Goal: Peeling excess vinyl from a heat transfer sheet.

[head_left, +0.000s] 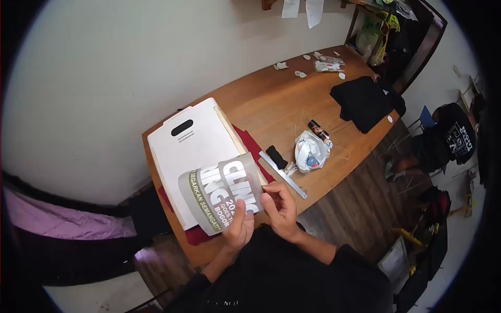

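Gripping a grey printed sheet [222,193] at frame centre, left hand [239,228] closed on its lower edge, right hand [280,206] pinching its right edge, white board [190,143] behind, ruler [283,175] right.

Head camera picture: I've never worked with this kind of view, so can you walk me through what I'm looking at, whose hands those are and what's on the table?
This is one picture from a wide fisheye camera worn on a person's head, looking down, so straight edges bend near the rim. There is no machine here: the two bare hands at the bottom belong to the wearer. The left hand and right hand together hold a grey printed sheet with large white letters, above the near end of a wooden table. Under it lies a white board with a slot handle, on dark red cloth. To the right are a metal ruler, a small black piece and a crumpled plastic bag. Farther along lie folded black garments and paper scraps. Another person sits beyond the table's far right.
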